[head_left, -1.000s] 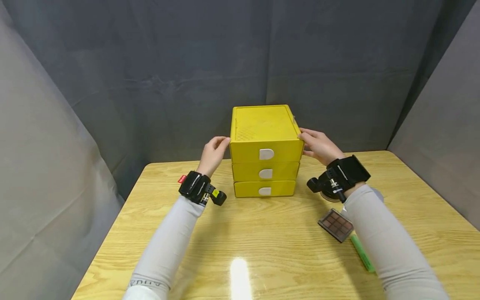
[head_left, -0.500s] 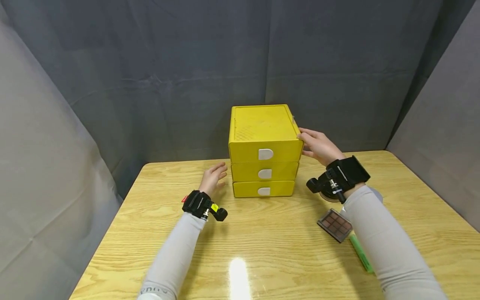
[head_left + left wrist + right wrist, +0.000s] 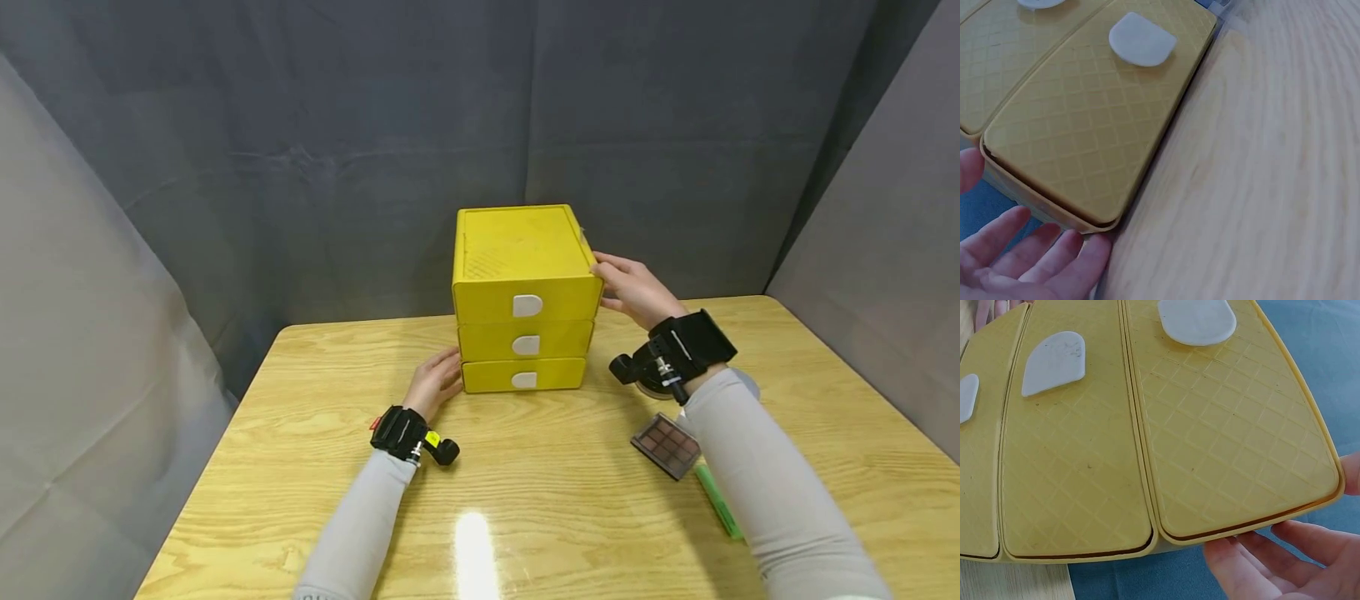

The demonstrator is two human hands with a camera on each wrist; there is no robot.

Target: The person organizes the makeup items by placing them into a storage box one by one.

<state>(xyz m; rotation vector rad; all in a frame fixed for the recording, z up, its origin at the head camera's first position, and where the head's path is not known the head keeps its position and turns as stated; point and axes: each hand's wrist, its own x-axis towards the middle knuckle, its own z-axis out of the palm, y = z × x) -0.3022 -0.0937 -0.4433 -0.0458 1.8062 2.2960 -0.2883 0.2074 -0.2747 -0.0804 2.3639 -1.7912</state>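
My left hand (image 3: 435,385): fingers straight, relaxed, just beside the bottom drawer (image 3: 523,376), left corner.
My right hand (image 3: 633,289): fingers spread against the yellow drawer box (image 3: 521,254), upper right side.

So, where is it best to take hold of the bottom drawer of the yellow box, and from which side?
Probably at the white tab in the middle of the bottom drawer front, coming from the front. The front is otherwise flat and shut flush with the yellow box. The left hand lies open at its left corner.
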